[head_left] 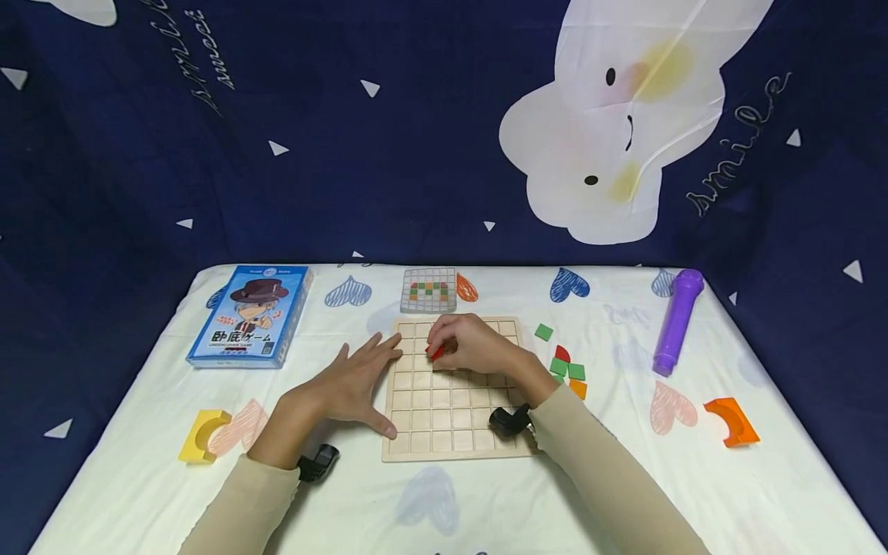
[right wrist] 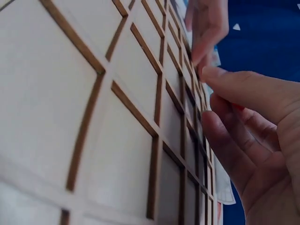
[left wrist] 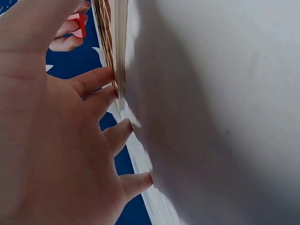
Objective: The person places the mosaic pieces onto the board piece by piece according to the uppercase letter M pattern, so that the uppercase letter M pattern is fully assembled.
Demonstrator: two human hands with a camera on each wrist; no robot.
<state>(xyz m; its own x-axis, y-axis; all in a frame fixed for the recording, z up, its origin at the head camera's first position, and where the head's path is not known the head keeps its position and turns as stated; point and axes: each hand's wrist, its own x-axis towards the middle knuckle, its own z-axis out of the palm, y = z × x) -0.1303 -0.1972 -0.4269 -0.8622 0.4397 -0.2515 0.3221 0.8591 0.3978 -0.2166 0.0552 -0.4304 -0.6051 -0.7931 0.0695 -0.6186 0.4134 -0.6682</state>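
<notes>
A wooden grid board (head_left: 421, 420) with square recesses lies flat on the table. Over its upper part my right hand (head_left: 479, 343) pinches a small red piece (head_left: 435, 352) between thumb and fingers. In the left wrist view that red piece (left wrist: 83, 26) shows at the fingertips; the right wrist view has it mostly hidden behind the thumb. With fingers spread, my left hand (head_left: 347, 389) rests along the board's left edge, thumb and fingertips touching the rim and the cloth. Just beyond the board lies a card (head_left: 428, 290) printed with a coloured grid pattern.
Right of the board lie loose tiles: a green square (head_left: 544, 332), a red quarter-round (head_left: 562, 353), an orange one (head_left: 578, 388) and more green. A blue game box (head_left: 243, 320) and yellow arch block (head_left: 201, 437) stand left; a purple stick (head_left: 677, 324) and orange arch block (head_left: 735, 422) lie right.
</notes>
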